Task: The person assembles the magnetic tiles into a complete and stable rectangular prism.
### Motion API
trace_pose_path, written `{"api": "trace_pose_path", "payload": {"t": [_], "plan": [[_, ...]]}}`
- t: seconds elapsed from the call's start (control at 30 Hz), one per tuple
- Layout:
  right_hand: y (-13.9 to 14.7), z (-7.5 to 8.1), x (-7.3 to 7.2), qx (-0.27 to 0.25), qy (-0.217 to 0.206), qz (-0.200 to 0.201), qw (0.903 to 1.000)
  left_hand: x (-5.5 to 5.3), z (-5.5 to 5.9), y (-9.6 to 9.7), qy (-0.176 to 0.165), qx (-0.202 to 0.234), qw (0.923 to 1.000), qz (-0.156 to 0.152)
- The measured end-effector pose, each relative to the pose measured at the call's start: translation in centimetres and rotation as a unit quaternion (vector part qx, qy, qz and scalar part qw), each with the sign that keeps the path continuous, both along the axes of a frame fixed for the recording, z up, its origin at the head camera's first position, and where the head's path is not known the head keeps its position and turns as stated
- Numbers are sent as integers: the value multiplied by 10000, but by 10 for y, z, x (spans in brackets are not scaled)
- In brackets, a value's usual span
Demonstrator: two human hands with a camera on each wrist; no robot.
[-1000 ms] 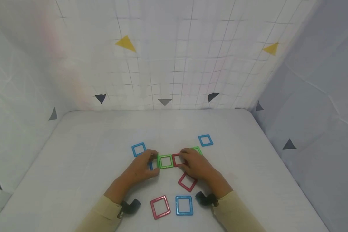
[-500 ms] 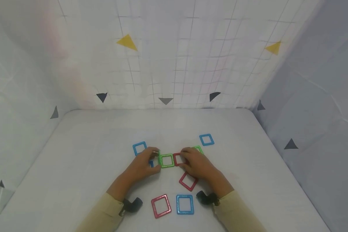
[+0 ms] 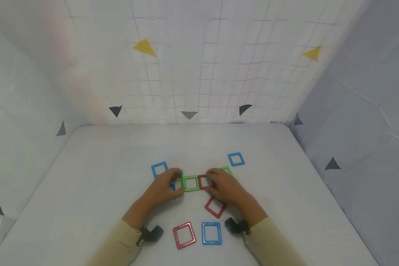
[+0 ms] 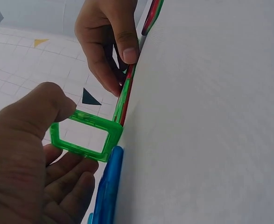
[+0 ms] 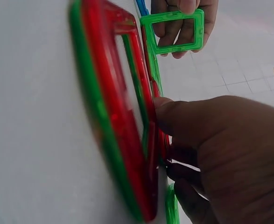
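Observation:
My left hand (image 3: 161,189) pinches a green square magnetic tile (image 4: 112,140) by opposite edges, thumb on one and fingertips on the other. This tile stands upright at the left edge of a flat green tile (image 3: 191,190). A red square tile (image 3: 200,183) lies against that flat tile's right side. My right hand (image 3: 227,186) holds the red tile between thumb and fingers, partly covering it. In the right wrist view, another red tile (image 5: 108,93) appears close up, with green beneath it. Beside the left hand's fingers lies a blue tile (image 4: 108,186), mostly hidden in the head view.
Blue tiles lie at the back left (image 3: 154,171) and back right (image 3: 236,164). A green tile (image 3: 228,170) shows behind the right hand. Nearer the front are a red tile (image 3: 176,238) and a blue tile (image 3: 211,242). The white table (image 3: 119,147) meets draped walls.
The upright green tile and the left hand have shifted slightly right, against the flat green tile. The right hand keeps its hold on the red tile, almost still.

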State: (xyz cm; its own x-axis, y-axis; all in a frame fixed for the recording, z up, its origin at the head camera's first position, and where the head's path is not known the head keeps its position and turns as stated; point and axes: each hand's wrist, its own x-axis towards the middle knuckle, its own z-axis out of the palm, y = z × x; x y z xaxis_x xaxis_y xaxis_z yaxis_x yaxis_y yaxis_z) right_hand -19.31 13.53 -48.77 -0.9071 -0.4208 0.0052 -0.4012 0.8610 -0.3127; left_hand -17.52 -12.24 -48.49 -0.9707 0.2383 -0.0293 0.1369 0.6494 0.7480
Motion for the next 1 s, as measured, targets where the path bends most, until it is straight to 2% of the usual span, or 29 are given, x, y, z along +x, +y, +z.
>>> {"api": "trace_pose_path", "payload": {"t": [0.23,0.4,0.57,0.83,1.0], "plan": [[-1,5,5,204,-55,-109,9997,3,-2,-3,-30,12,10000,-10],[3,15,18,229,-536,-322,9978,7,-3,-5,-97,-72,9999,114],[13,25,31,152,-999,-641,9928,7,-3,-6,-68,-47,9999,81],[19,29,38,147,-1494,-752,9858,6,-2,-6,-25,-10,10000,66],[21,29,39,187,-1573,-747,9845,7,-3,-7,-63,20,10000,61]]}}
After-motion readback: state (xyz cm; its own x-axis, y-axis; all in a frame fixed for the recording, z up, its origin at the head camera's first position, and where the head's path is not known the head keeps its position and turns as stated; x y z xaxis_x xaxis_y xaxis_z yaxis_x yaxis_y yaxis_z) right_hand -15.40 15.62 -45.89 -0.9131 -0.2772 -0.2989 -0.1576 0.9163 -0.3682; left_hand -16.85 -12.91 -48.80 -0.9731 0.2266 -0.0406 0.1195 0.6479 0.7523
